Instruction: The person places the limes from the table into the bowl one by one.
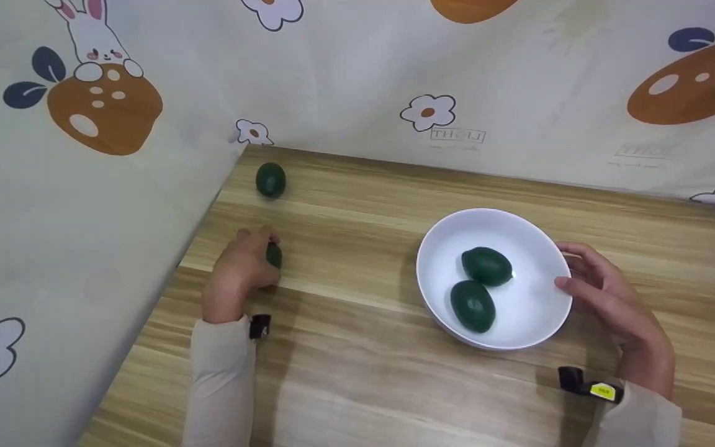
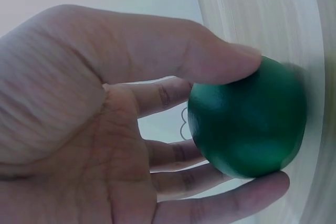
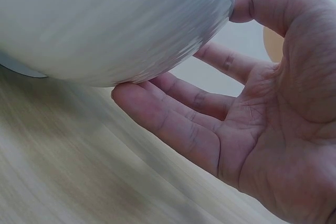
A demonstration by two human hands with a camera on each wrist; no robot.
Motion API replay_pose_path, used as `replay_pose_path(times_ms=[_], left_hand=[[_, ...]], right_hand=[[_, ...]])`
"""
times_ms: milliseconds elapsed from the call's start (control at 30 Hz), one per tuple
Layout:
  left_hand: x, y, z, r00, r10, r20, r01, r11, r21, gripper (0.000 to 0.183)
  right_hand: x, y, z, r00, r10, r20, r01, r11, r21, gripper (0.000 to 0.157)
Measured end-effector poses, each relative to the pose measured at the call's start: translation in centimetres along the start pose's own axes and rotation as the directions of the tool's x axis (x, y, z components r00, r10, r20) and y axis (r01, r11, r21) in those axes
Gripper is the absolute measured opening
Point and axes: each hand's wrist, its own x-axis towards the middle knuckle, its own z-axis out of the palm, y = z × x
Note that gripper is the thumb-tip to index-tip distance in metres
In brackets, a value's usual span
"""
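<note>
At the left of the table my left hand (image 1: pixel 242 264) grips a dark green oval fruit (image 1: pixel 275 255), largely hidden by the fingers in the head view. In the left wrist view, thumb and fingers curl round that smooth fruit (image 2: pixel 249 121), which is at the tabletop. My right hand (image 1: pixel 609 298) holds the right side of a white bowl (image 1: pixel 534 310), thumb at the rim. Its fingers reach under the bowl's curved outside (image 3: pixel 131 30) in the right wrist view. Inside the bowl lie two similar green fruits, one (image 1: pixel 486 266) behind the other (image 1: pixel 473 306).
Another green fruit (image 1: pixel 270 180) lies near the table's back left corner, beyond my left hand. The wood-grain table (image 1: pixel 357 366) meets a patterned cloth wall (image 1: pixel 345 81) at the back and left. A black wrist strap (image 1: pixel 590 386) sits by the right cuff.
</note>
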Motion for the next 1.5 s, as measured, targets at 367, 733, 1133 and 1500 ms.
replay_pose_path(times_ms=[367, 733, 1133, 1500], left_hand=[[0.1, 0.9, -0.3, 0.999, 0.044, -0.005, -0.044, 0.999, -0.005, 0.064], [1.1, 2.8, -0.9, 0.997, 0.082, -0.002, -0.082, 0.992, -0.096, 0.058], [1.9, 4.7, -0.7, 0.996, 0.091, -0.001, -0.09, 0.991, -0.096, 0.061], [1.9, 4.6, -0.7, 0.992, 0.123, -0.016, -0.124, 0.982, -0.141, 0.058]], right_hand=[[-0.1, -0.1, -0.1, 1.0, 0.004, -0.008, -0.005, 1.0, -0.02, 0.045], [0.2, -0.2, 0.1, 1.0, 0.008, -0.013, -0.008, 1.0, -0.003, 0.043], [0.2, -0.4, 0.0, 1.0, 0.013, -0.001, -0.014, 1.0, -0.024, 0.045], [0.2, -0.1, -0.1, 1.0, 0.012, 0.0, -0.012, 1.0, -0.008, 0.044]])
